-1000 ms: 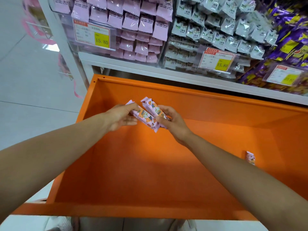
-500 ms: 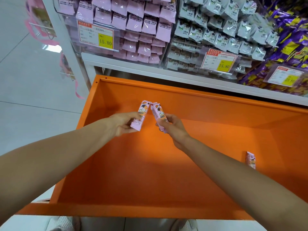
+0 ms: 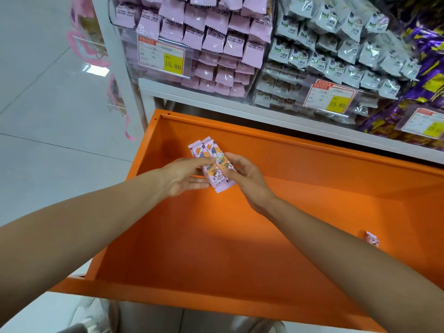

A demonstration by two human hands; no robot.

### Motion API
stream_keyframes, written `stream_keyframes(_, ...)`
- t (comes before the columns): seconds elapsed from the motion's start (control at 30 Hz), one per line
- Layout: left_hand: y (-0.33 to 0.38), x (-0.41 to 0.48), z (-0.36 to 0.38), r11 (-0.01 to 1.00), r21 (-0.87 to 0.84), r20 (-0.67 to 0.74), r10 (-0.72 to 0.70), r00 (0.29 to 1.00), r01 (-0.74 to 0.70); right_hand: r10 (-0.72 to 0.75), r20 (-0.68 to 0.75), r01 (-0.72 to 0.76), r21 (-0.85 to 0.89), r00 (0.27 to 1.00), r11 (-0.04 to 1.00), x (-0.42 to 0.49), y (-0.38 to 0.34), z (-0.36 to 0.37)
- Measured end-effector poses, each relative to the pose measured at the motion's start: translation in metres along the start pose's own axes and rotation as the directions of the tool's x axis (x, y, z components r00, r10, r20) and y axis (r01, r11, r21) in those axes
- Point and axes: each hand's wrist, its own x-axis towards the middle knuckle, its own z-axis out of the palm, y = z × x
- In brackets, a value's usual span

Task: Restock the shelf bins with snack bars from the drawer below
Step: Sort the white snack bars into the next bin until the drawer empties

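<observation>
Evidently light and slick-wrapped, the snack bars (image 3: 215,165) want a flat mid-length pinch, as left hand (image 3: 185,175) and, seemingly, right hand (image 3: 247,179) hold them.

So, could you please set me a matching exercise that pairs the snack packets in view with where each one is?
Things:
1. two held snack bars
2. lone snack bar
3. pink packets
4. purple packets

Places:
A. far right of shelf
B. between left hand and right hand
C. right side of orange drawer
D. left end of shelf

Pairs: 1-B, 2-C, 3-D, 4-A
</observation>
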Motion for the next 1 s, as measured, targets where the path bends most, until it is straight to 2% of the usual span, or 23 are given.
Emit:
stream_keyframes(0.23,0.022,-0.021,-0.006,0.998,0.008,-0.132,0.056,0.990,-0.056,-0.119,-0.015,0.118,-0.030,0.993,0.993,-0.001,-0.028,0.015)
stream_keyframes(0.47,0.049,-0.041,-0.001,0.990,0.005,-0.203,0.136,0.970,-0.138,-0.236,-0.011,0.226,-0.237,0.972,0.945,-0.015,-0.062,0.027)
stream_keyframes(0.57,0.059,-0.053,0.001,0.981,0.021,-0.195,0.194,0.961,-0.193,-0.352,-0.046,0.297,-0.441,0.935,0.847,-0.026,-0.075,0.038)
stream_keyframes(0.8,0.083,-0.099,0.001,0.941,0.081,-0.121,0.338,0.933,-0.330,-0.544,-0.178,0.412,-0.476,0.820,0.777,-0.042,-0.113,0.055)
stream_keyframes(0.93,0.104,-0.125,-0.009,0.891,0.127,-0.142,0.452,0.881,-0.436,-0.610,-0.214,0.456,-0.490,0.763,0.743,-0.051,-0.146,0.067)
stream_keyframes(1.0,0.116,-0.133,-0.023,0.836,0.208,-0.190,0.544,0.817,-0.508,-0.622,-0.226,0.466,-0.487,0.750,0.739,-0.053,-0.165,0.072)
